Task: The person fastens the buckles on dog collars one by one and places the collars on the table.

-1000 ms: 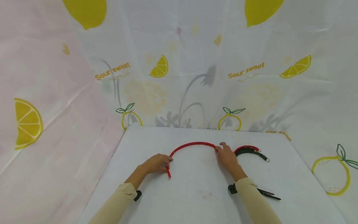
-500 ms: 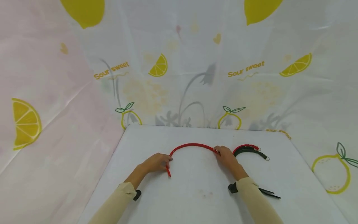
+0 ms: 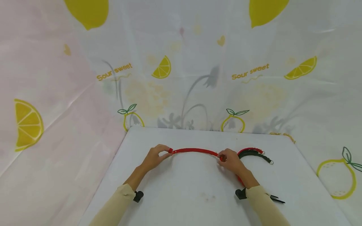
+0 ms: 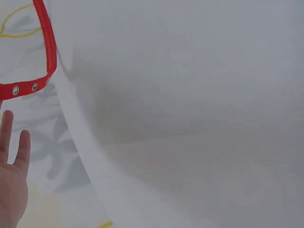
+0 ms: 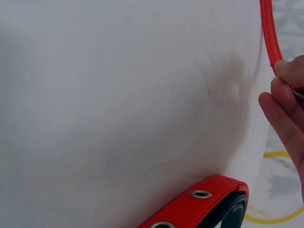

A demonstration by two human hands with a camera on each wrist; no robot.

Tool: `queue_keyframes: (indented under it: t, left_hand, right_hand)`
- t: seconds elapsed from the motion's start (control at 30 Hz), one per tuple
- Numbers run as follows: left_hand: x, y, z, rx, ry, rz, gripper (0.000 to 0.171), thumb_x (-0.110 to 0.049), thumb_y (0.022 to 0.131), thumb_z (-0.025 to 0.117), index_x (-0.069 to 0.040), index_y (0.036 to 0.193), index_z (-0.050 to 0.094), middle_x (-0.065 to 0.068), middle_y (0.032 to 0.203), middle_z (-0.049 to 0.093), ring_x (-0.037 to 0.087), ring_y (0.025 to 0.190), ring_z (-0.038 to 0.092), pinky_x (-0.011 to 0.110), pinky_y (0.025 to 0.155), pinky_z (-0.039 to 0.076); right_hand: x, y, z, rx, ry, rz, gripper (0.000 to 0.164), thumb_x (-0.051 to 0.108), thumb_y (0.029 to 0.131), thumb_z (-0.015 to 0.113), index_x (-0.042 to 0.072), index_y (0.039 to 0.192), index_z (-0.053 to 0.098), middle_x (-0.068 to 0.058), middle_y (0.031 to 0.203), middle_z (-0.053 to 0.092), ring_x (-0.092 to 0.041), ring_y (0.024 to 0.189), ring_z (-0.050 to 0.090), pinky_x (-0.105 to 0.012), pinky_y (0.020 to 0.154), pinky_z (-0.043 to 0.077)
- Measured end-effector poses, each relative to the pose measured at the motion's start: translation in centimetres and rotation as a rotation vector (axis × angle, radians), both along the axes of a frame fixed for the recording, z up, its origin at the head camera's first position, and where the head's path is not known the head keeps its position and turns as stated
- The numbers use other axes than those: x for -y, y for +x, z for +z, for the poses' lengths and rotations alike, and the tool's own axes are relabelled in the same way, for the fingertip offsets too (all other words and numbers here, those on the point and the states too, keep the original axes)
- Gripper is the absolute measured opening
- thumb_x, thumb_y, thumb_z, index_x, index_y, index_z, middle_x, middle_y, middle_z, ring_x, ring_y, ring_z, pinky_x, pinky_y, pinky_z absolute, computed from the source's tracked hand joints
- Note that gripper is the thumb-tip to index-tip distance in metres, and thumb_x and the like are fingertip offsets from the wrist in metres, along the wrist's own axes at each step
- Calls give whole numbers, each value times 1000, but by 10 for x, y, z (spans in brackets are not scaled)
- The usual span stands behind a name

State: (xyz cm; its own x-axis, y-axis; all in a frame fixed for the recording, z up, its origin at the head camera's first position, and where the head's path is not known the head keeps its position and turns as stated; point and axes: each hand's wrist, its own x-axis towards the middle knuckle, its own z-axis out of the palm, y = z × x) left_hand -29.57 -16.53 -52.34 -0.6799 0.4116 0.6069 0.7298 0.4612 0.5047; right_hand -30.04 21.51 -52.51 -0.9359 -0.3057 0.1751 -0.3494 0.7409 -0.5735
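Lemon-printed cloth (image 3: 195,94) backs the white desk (image 3: 192,185), over which the left hand (image 3: 152,159) and right hand (image 3: 232,161) pinch opposite ends of a red strap (image 3: 195,150), left of the curved straps (image 3: 261,156). Spreading the strap between both hands seems the step underway, and the next move likely calls for steady pinches; compared with half a second ago, its arch is flatter and its tail no longer trails below the left hand.
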Motion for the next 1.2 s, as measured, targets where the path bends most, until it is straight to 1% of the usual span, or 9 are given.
queue_keyframes:
  t: [0.17, 0.3, 0.5, 0.63, 0.77, 0.87, 1.0, 1.1, 1.2]
  left_hand:
    - [-1, -1, 12, 72, 89, 88, 18, -19, 77, 66, -20, 96, 67, -7, 93, 63, 10, 91, 55, 29, 78, 47]
    - [-1, 0, 16, 141, 87, 103, 17, -24, 83, 59, -23, 100, 65, -10, 96, 62, 7, 93, 54, 30, 78, 47]
    - [-5, 0, 15, 181, 81, 107, 19, -20, 85, 57, -18, 103, 64, -11, 99, 61, 7, 95, 54, 29, 78, 47]
    - [-5, 0, 15, 186, 91, 90, 21, -18, 88, 53, -16, 107, 61, -8, 101, 61, 10, 96, 54, 31, 77, 48]
    - [-5, -1, 14, 187, 111, 98, 22, -18, 90, 48, -15, 108, 60, -5, 104, 62, 10, 101, 53, 31, 82, 46]
    - [-5, -2, 15, 226, 179, 77, 24, -16, 91, 46, -13, 112, 57, -1, 101, 63, 11, 96, 57, 29, 83, 45]
    - [-4, 0, 19, 332, 329, -10, 30, -10, 90, 46, -8, 120, 49, 9, 99, 63, 20, 84, 62, 28, 76, 48]
    - [-5, 5, 25, 406, 408, -65, 29, -6, 90, 46, -3, 119, 48, 18, 100, 61, 29, 83, 61, 32, 72, 50]
    - [-6, 11, 29, 457, 425, -94, 28, -4, 90, 45, 2, 117, 48, 23, 101, 59, 35, 84, 59, 36, 71, 50]
  right_hand:
    - [2, 3, 11, -123, 85, 3, 14, 10, 73, 68, 13, 86, 61, 6, 73, 50, -9, 65, 46, -21, 57, 44]
    - [5, 8, 19, -238, 184, 4, 19, 14, 77, 65, 10, 95, 61, 4, 79, 58, -8, 61, 48, -22, 54, 44]
    - [4, 13, 25, -416, 299, -87, 30, 18, 78, 64, 4, 104, 58, -9, 91, 64, -17, 65, 60, -31, 57, 51]
    - [4, 14, 24, -462, 240, -97, 30, 19, 77, 66, 4, 102, 58, -8, 90, 63, -19, 69, 60, -33, 62, 51]
    - [2, 10, 16, -477, -44, -115, 24, 17, 76, 68, 7, 97, 62, -4, 90, 58, -11, 64, 55, -28, 54, 49]
    - [0, 4, 6, -349, -371, -94, 22, 20, 78, 65, 9, 98, 64, -2, 87, 60, -10, 61, 57, -26, 50, 48]
    - [4, 12, 21, 31, -704, -59, 32, 27, 80, 63, 5, 104, 61, -11, 88, 63, -21, 67, 63, -28, 63, 52]
    - [9, 22, 35, 267, -805, -48, 39, 28, 77, 65, 4, 108, 58, -20, 97, 59, -29, 77, 62, -32, 73, 49]
    - [11, 24, 29, 357, -860, -50, 40, 26, 77, 65, 6, 111, 57, -24, 106, 55, -28, 85, 61, -31, 76, 48]
